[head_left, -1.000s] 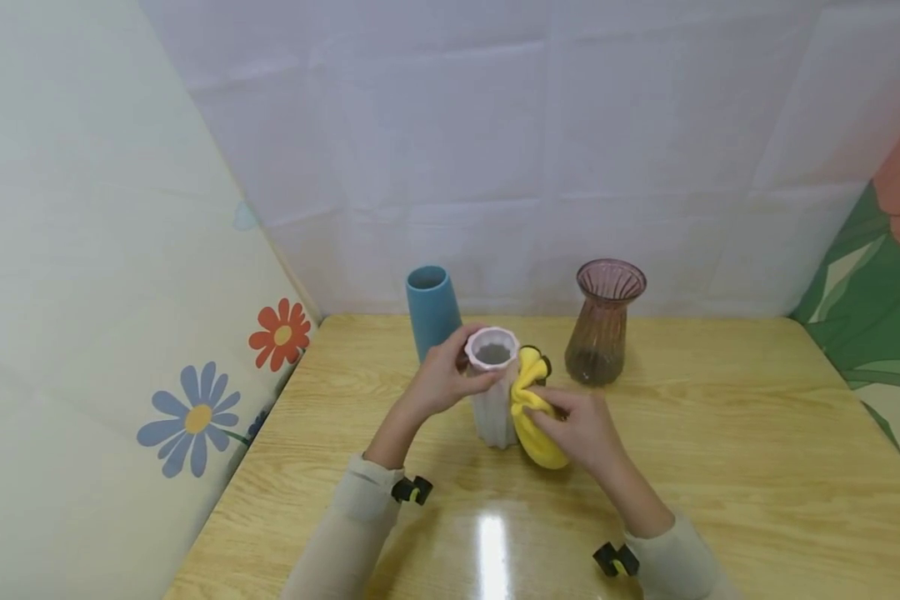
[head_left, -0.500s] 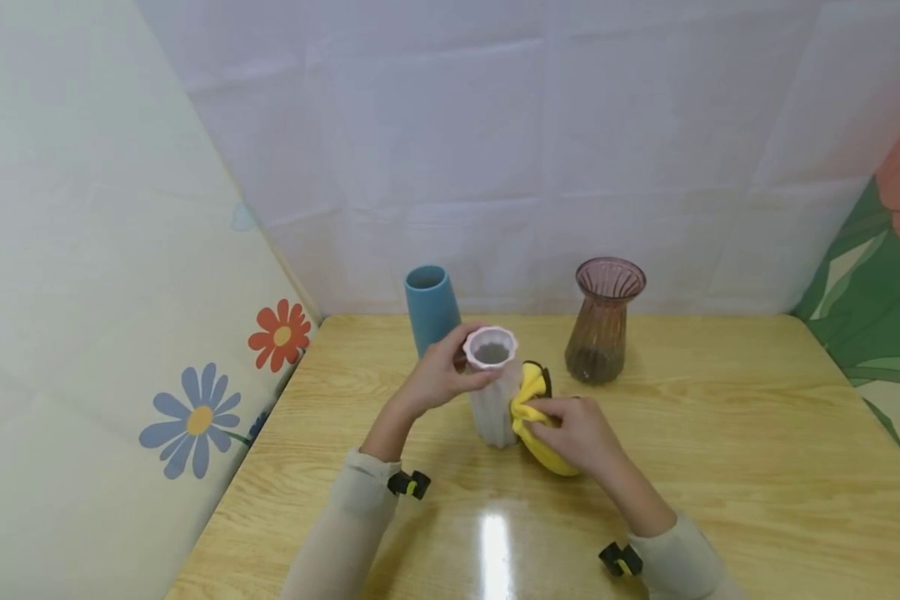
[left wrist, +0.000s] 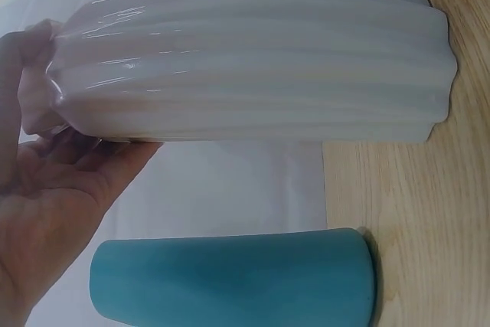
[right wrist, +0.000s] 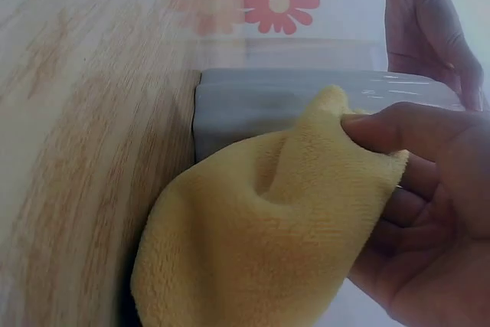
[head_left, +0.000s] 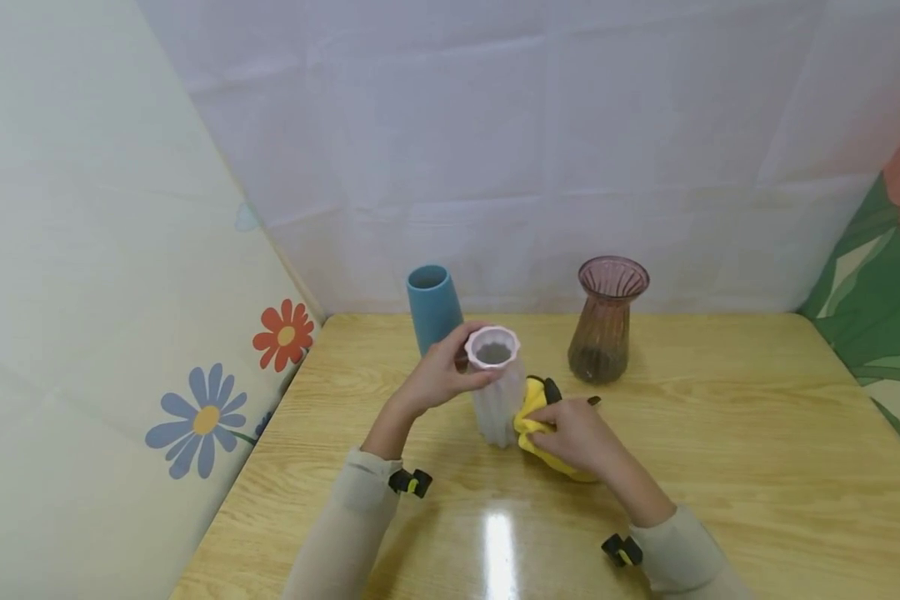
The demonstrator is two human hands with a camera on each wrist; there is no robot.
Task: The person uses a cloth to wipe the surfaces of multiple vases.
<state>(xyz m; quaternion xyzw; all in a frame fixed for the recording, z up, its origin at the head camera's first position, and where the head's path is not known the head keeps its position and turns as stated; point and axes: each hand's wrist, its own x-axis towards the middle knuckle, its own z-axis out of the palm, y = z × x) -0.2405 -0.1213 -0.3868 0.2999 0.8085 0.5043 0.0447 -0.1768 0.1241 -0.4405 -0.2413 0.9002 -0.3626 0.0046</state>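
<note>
A white fluted vase [head_left: 495, 404] stands upright on the wooden table, its scalloped rim facing up. My left hand [head_left: 444, 372] grips it just below the rim, thumb on the near side and fingers round the back. In the left wrist view the ribbed vase [left wrist: 253, 63] spans the picture, its base on the wood. My right hand [head_left: 579, 433] pinches a bunched yellow cloth [head_left: 532, 417] with a dark edge against the vase's right side, low down. The right wrist view shows the fuzzy cloth [right wrist: 253, 220] overlapping the vase, its lower part hanging by the table.
Behind the left hand stands a blue vase [head_left: 432, 308]. A purple-brown glass vase [head_left: 602, 333] with a flared mouth is at the back right. A white sheet [head_left: 435, 150] rises behind the wooden table [head_left: 720, 417]; a flowered panel [head_left: 202, 421] borders the left.
My right hand has slid the yellow cloth down the vase's right side, toward its base. The left hand keeps its hold at the rim, and the vase stays in place.
</note>
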